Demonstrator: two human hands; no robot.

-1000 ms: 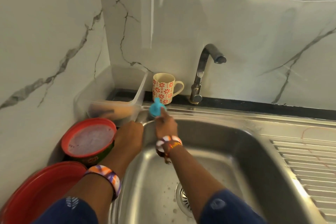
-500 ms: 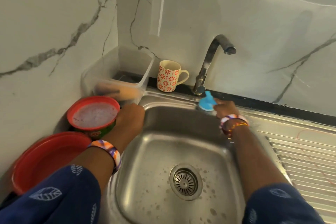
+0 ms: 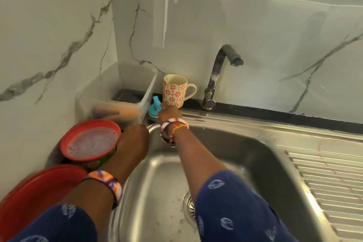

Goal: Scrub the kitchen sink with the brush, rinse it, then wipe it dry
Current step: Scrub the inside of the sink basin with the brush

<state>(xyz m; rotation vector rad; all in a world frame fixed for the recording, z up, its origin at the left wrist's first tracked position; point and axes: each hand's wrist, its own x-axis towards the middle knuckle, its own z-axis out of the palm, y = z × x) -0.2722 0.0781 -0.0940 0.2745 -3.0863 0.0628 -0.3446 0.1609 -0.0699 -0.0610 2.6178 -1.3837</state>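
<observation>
While right hand [image 3: 168, 113] grips it, brush [image 3: 154, 109] stands handle-up; bristles down.

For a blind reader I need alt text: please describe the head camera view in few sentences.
A person's right hand presses a blue brush on the steel sink rim's back left corner, beside a flowered mug. The left hand rests on the sink's left edge, near a red-rimmed bowl.

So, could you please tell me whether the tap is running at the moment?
Off: no stream of water falls from the tap's spout, and the sink basin below holds only scattered droplets.
</observation>
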